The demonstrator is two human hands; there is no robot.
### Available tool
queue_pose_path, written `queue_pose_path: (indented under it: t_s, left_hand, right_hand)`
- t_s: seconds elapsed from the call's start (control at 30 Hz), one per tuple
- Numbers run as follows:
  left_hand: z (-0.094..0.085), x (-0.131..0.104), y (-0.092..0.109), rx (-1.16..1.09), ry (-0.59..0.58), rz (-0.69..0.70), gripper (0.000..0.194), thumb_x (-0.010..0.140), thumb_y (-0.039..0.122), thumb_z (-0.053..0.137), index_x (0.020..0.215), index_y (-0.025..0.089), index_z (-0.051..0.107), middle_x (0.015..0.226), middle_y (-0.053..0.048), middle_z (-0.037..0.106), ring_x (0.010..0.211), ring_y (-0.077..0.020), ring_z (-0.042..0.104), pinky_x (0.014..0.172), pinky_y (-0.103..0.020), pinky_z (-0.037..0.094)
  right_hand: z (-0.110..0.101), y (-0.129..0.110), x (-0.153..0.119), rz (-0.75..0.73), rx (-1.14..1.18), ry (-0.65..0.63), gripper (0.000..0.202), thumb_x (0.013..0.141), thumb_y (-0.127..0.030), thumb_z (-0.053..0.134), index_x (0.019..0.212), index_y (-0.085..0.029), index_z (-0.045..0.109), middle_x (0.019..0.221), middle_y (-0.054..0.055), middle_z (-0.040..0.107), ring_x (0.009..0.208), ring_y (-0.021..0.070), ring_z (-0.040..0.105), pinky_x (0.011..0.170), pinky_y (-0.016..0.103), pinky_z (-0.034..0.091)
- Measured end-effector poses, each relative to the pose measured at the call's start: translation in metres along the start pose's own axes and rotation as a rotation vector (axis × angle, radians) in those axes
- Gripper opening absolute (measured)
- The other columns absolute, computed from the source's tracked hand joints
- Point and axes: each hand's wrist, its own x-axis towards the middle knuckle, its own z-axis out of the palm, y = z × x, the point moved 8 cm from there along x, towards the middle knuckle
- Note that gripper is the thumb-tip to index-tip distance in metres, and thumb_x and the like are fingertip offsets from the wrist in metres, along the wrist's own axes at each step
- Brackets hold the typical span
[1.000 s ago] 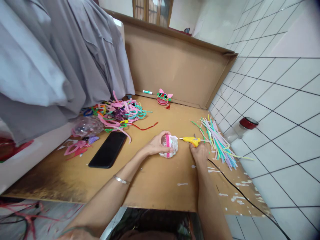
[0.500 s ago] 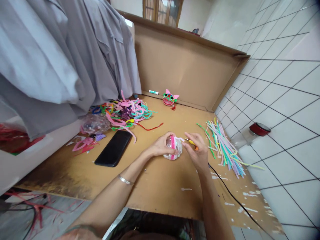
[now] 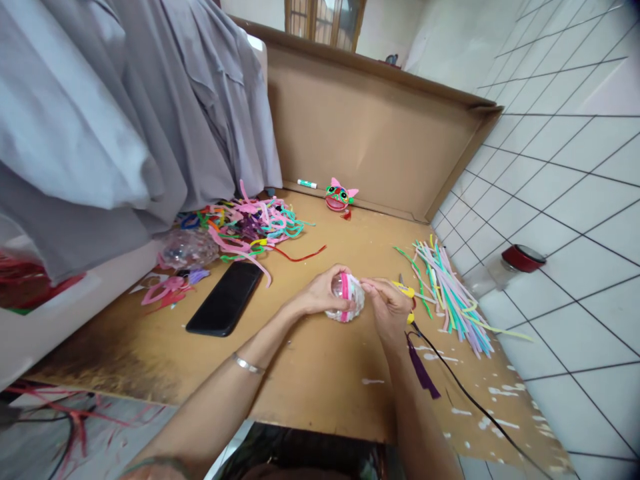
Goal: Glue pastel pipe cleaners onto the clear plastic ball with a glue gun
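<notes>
My left hand (image 3: pixel 323 292) is wrapped round the left side of a clear ball (image 3: pixel 354 305) with a bright pink band and white fuzzy strips. At the ball's right edge, my right hand (image 3: pixel 385 301) has its thumb and forefinger pinched together at the white strip; what lies between the fingertips is too small to make out. Just beyond that hand is a yellow-handled tool (image 3: pixel 404 290), partly hidden by the fingers. A black cord and a purple tassel (image 3: pixel 423 367) lie to the right of my right wrist.
A black phone (image 3: pixel 225 298) lies left of my hands, near a tangle of coloured pipe cleaners (image 3: pixel 260 220). More pipe cleaners (image 3: pixel 457 300) are bundled at right, beside a red-lidded jar (image 3: pixel 523 259). A small decorated head (image 3: pixel 339 196) and a glue stick (image 3: pixel 307 183) stand behind.
My right hand has turned and moved slightly down, its fingers closing near the ball. The white strip's loose end now sits closer to the ball. More of the yellow-handled tool and the purple tassel show.
</notes>
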Motion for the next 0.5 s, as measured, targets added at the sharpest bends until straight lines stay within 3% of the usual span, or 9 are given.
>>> queue_pose_path:
  t_s: [0.5]
  left_hand:
    - [0.0, 0.002, -0.006, -0.023, -0.003, 0.012, 0.065, 0.056, 0.027, 0.08, 0.115, 0.019, 0.053, 0.092, 0.0, 0.06, 0.081, -0.0155, 0.055, 0.074, -0.026, 0.049]
  right_hand:
    - [0.002, 0.019, -0.01, 0.173, 0.14, 0.078, 0.015, 0.083, -0.034, 0.067, 0.076, -0.025, 0.077, 0.076, 0.002, 0.076, 0.072, 0.0176, 0.069, 0.071, 0.032, 0.055]
